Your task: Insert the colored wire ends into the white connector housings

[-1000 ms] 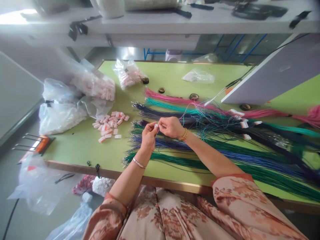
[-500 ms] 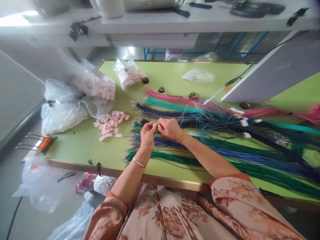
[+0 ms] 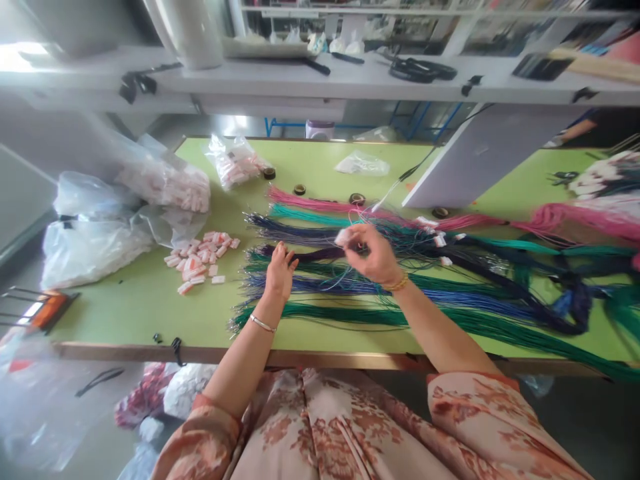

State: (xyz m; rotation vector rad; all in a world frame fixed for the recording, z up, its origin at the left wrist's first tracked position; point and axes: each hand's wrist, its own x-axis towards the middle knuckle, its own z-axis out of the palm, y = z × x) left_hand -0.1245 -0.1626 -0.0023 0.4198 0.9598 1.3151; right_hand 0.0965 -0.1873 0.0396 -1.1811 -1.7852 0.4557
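Note:
My right hand [image 3: 371, 253] is closed on a small white connector [image 3: 343, 237] above the middle of the wire bundles, with thin wires trailing from it. My left hand [image 3: 281, 270] is over the left part of the bundles, fingers apart and nothing seen in it. Pink wires [image 3: 295, 198], teal wires [image 3: 310, 215], blue wires [image 3: 450, 300] and green wires [image 3: 360, 315] lie lengthwise across the green table [image 3: 150, 313], metal tips at their left ends. Left of them is a loose pile of white and orange connectors [image 3: 193, 265].
Clear bags of connectors [image 3: 235, 163] and white bags [image 3: 90, 247] stand at the left. Black tape rolls [image 3: 357, 199] lie behind the wires. A grey upright panel [image 3: 465, 157] and a shelf [image 3: 280, 83] rise beyond. Another person's hand [image 3: 575, 131] shows at the far right.
My hands have come apart: the right moved right with the connector, while the left opened. The camera view has shifted, showing more of the shelf and the right side.

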